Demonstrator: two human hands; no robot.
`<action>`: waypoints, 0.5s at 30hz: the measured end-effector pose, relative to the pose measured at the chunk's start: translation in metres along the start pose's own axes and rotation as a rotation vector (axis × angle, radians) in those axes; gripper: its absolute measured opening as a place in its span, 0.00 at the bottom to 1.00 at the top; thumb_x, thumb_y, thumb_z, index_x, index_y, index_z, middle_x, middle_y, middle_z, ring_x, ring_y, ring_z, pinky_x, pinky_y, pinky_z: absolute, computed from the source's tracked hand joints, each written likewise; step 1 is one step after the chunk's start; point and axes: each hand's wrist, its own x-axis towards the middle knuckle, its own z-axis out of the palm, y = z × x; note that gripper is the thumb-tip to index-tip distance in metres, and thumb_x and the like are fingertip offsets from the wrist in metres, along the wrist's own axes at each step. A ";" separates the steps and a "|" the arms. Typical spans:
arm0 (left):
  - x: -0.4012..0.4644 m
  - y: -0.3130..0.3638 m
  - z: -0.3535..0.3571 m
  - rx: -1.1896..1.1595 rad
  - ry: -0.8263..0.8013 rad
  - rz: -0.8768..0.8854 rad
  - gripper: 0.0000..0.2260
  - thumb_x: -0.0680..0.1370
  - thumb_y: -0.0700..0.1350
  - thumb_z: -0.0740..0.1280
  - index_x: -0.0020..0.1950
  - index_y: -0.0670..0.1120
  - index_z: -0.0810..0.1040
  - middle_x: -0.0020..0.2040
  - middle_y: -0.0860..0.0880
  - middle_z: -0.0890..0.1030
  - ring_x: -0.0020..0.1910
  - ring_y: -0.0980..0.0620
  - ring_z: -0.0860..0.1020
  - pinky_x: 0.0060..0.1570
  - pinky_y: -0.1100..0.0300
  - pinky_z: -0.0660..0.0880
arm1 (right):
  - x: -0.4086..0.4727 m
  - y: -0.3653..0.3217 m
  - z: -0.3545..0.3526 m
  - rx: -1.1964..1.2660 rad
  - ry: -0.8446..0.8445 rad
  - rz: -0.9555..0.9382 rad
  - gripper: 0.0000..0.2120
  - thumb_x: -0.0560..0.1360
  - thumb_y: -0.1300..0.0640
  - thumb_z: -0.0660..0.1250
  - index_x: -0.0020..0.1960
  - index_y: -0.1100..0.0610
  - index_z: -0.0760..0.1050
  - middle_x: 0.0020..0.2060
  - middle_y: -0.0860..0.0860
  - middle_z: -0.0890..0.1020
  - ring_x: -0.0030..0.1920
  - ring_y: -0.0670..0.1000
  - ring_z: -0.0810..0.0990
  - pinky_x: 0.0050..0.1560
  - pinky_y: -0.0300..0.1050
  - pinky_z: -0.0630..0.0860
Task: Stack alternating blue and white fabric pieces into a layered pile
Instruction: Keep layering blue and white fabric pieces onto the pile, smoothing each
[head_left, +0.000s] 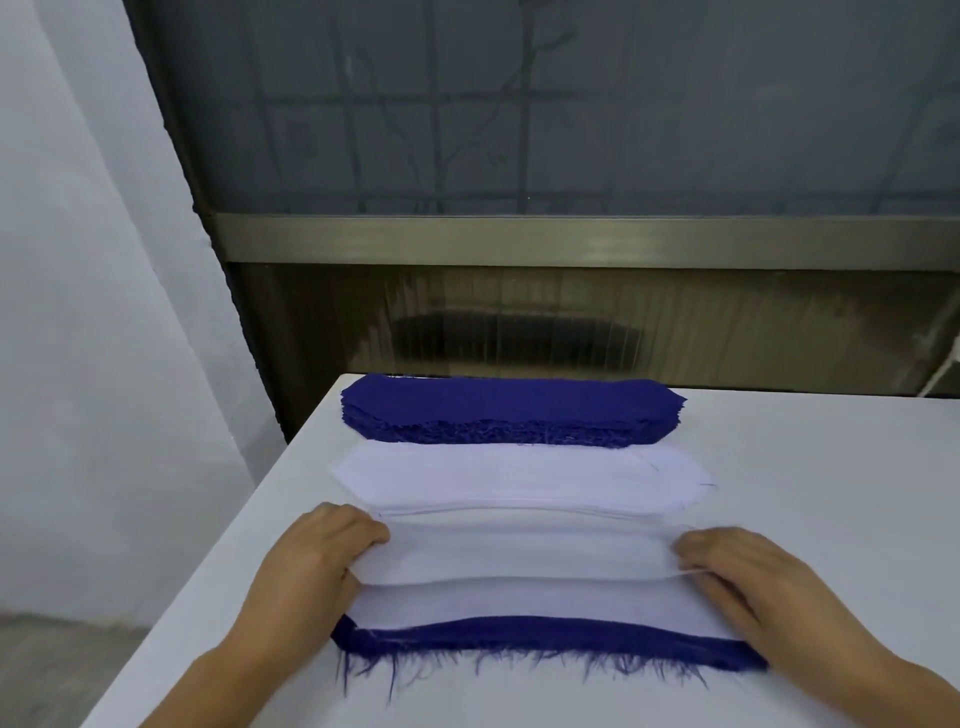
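A white fabric piece (524, 556) lies across a blue piece (545, 642) with a frayed near edge, at the front of the white table (831, 493). My left hand (311, 561) grips the white piece's left end, fingers curled over its edge. At the right end my right hand (748, 577) pinches the same piece. Behind them sits a stack of white pieces (519, 475), and further back a thick stack of blue pieces (509, 410).
The table's left edge runs diagonally close to my left forearm, with floor below. Past the far edge stands a dark glass panel with a metal rail (571, 239). A white cable (943, 371) hangs at the far right.
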 end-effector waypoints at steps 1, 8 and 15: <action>-0.004 -0.001 0.001 0.001 0.004 0.006 0.27 0.52 0.23 0.73 0.46 0.44 0.84 0.44 0.53 0.81 0.45 0.57 0.71 0.47 0.67 0.67 | -0.004 -0.002 0.001 0.007 0.015 -0.015 0.22 0.81 0.45 0.52 0.48 0.54 0.82 0.50 0.43 0.82 0.51 0.42 0.78 0.58 0.28 0.67; -0.014 -0.001 -0.005 -0.004 0.004 0.024 0.19 0.61 0.32 0.62 0.45 0.46 0.85 0.44 0.53 0.81 0.46 0.58 0.71 0.48 0.66 0.68 | -0.015 -0.009 0.006 0.004 0.075 -0.098 0.24 0.82 0.46 0.50 0.46 0.53 0.84 0.51 0.43 0.82 0.50 0.43 0.79 0.58 0.30 0.68; -0.024 0.000 -0.009 -0.102 -0.033 -0.024 0.16 0.71 0.43 0.58 0.47 0.48 0.85 0.50 0.58 0.79 0.51 0.62 0.74 0.56 0.77 0.63 | -0.018 -0.011 0.001 0.045 0.017 -0.078 0.20 0.80 0.45 0.55 0.46 0.52 0.83 0.51 0.42 0.82 0.50 0.42 0.80 0.51 0.36 0.74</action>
